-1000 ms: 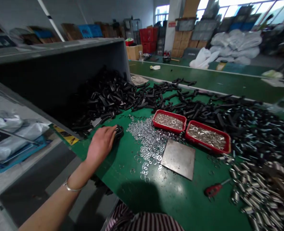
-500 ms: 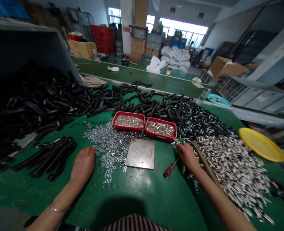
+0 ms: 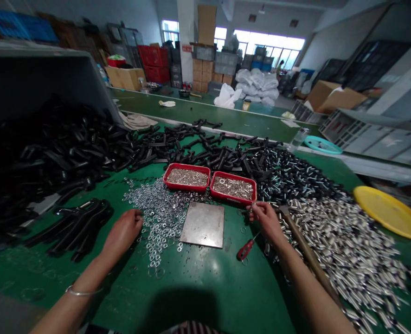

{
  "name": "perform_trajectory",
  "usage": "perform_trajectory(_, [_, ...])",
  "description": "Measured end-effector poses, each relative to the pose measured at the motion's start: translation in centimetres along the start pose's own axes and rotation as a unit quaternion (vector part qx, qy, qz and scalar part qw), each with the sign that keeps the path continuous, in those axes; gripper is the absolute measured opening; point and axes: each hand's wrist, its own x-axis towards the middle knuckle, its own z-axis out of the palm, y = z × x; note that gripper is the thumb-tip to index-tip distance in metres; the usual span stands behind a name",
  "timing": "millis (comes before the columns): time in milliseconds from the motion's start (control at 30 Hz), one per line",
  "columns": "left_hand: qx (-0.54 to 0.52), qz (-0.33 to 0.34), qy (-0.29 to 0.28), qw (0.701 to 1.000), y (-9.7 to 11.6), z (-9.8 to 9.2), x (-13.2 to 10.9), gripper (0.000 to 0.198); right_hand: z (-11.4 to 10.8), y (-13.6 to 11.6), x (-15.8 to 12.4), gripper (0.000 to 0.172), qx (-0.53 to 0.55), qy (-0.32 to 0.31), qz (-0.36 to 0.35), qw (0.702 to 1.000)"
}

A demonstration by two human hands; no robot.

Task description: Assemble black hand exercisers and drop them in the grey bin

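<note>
the left hand [image 3: 124, 231] is at the left edge of the washers [image 3: 158, 214], the right hand [image 3: 267, 221] by the near right corner of a red tray [image 3: 231, 200]. each grip has its fingers curled in; at this blur i cannot tell whether either holds a part. on the worktop [image 3: 205, 273] near the right hand lies a screwdriver [image 3: 245, 249], its long axis slanted, shaft pointing away and right. the hammer [image 3: 308, 253] runs lengthwise toward the near right.
</note>
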Motion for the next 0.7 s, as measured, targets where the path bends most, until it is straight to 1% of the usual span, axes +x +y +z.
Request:
perform_trajectory(67, [-0.092, -0.015, 0.009, 0.996, 0.7, -0.2, 0.2, 0.035, 1.0, -0.7, -0.6, 0.041, 0.138, -0.048, 0.058, 0.988])
perform_trajectory(100, [-0.141, -0.015, 0.014, 0.990, 1.5, -0.3, 0.1, 0.035, 1.6, -1.2, -0.9, 0.040, 0.182, -0.066, 0.082, 0.978])
perform_trajectory(167, [-0.257, -0.006, 0.013, 0.966, 4.3, -0.3, -0.3, 0.034, 3.1, -2.2, -1.3, 0.034, 0.232, -0.092, 0.108, 0.962])
perform_trajectory(200, [-0.320, 0.001, 0.001, 0.947, 6.1, -0.2, -0.5, 0.034, 4.0, -2.7, -1.4, 0.032, 0.246, -0.099, 0.110, 0.958])
perform_trajectory(233, [-0.390, 0.013, -0.021, 0.921, 8.2, 0.1, -0.7, 0.033, 5.1, -3.2, -1.6, 0.030, 0.258, -0.102, 0.105, 0.955])
perform_trajectory(267, [-0.450, 0.028, -0.060, 0.891, 10.3, 0.5, -0.7, 0.032, 6.1, -3.6, -1.7, 0.029, 0.269, -0.101, 0.096, 0.953])
perform_trajectory(333, [-0.520, 0.057, -0.123, 0.843, 14.3, 1.4, -0.5, 0.030, 8.1, -4.1, -2.2, 0.026, 0.288, -0.095, 0.081, 0.949])
perform_trajectory(400, [-0.555, 0.070, -0.161, 0.813, 17.3, 2.4, 0.0, 0.028, 9.6, -4.4, -2.7, 0.024, 0.294, -0.102, 0.080, 0.947])
perform_trajectory(433, [-0.566, 0.077, -0.172, 0.803, 18.4, 2.9, 0.3, 0.026, 10.0, -4.5, -3.0, 0.023, 0.289, -0.111, 0.084, 0.947])
perform_trajectory(467, [-0.575, 0.085, -0.182, 0.794, 19.1, 3.2, 0.6, 0.025, 10.3, -4.6, -3.3, 0.023, 0.280, -0.121, 0.090, 0.948])
perform_trajectory(533, [-0.586, 0.100, -0.203, 0.778, 19.8, 3.8, 1.1, 0.024, 10.6, -4.7, -3.8, 0.025, 0.257, -0.135, 0.097, 0.952])
perform_trajectory(633, [-0.598, 0.096, -0.241, 0.758, 19.7, 4.2, 1.3, 0.027, 10.7, -4.7, -4.1, 0.026, 0.235, -0.133, 0.095, 0.958])
perform_trajectory(700, [-0.607, 0.086, -0.255, 0.747, 19.5, 4.4, 1.4, 0.029, 10.9, -4.6, -4.1, 0.027, 0.236, -0.125, 0.100, 0.958])
